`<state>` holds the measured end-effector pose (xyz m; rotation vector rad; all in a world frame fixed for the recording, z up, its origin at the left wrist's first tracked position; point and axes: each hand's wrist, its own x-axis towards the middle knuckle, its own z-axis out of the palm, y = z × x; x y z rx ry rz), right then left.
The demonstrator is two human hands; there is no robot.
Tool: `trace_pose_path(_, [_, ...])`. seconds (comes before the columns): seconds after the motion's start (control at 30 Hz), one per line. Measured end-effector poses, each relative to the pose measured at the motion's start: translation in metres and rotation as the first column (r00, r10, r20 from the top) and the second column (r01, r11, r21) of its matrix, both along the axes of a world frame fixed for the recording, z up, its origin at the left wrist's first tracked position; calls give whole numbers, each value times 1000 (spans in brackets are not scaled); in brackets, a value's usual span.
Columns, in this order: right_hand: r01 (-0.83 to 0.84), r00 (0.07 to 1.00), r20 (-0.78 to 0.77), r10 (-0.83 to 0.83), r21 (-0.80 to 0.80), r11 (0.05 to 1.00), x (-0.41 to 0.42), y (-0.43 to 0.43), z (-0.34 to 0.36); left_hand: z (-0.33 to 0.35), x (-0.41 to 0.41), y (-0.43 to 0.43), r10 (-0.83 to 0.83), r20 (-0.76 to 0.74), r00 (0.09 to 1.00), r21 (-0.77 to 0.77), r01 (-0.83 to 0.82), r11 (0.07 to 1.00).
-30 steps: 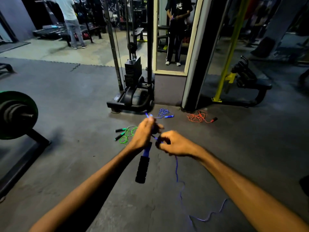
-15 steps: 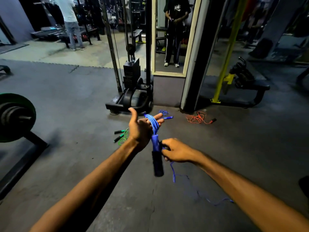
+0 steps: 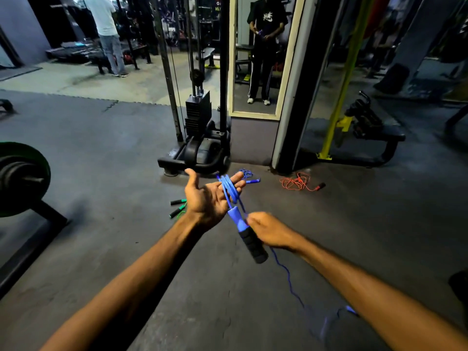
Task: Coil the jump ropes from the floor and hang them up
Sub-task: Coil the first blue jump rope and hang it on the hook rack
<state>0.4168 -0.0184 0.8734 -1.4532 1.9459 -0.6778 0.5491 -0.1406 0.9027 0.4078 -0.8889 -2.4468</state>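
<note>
My left hand [image 3: 209, 196] is spread palm up with straight fingers, and several loops of the blue jump rope [image 3: 230, 190] lie wound across those fingers. The rope's blue and black handle [image 3: 249, 236] hangs down from the loops. My right hand [image 3: 268, 230] grips the blue cord just beside the handle; the rest of the cord trails down to the floor at the lower right. On the floor beyond lie a second blue rope [image 3: 249, 176], a green rope with black handles [image 3: 178, 209] and an orange rope [image 3: 298, 183].
A cable machine with a weight stack [image 3: 198, 138] and a framed mirror [image 3: 263, 57] stand straight ahead. A loaded barbell plate on its rack [image 3: 20, 178] is at left, a yellow-framed bench [image 3: 364, 133] at right. A person in a white shirt [image 3: 107, 34] stands far back left.
My left hand opened from a closed grip to a flat palm with the blue loops across its fingers. My right hand moved down and right along the cord, and the handle swung rightward.
</note>
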Motion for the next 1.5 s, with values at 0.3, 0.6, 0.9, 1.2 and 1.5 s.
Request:
trace_pose_path(0.3, [-151,978,-173,112,-234,960,-33,-18,71,4,-6,21,-171,585,793,-490,513,705])
trace_pose_path(0.6, [74,975,209,-70,-9,997,-22,4,-10,-2,-5,5,-69,-12,998,-19,69,997])
trace_pose_path(0.9, [-108,993,14,115,-230,967,-39,-11,79,-5,-14,31,-59,600,798,-585,489,647])
trace_pose_path(1.2, [-7,994,113,6,7,1000,-15,-2,-7,7,-19,17,-28,49,998,-109,33,993])
trace_pose_path(1.5, [-57,995,66,72,-203,978,-27,-23,62,10,-14,29,-24,653,757,-550,496,672])
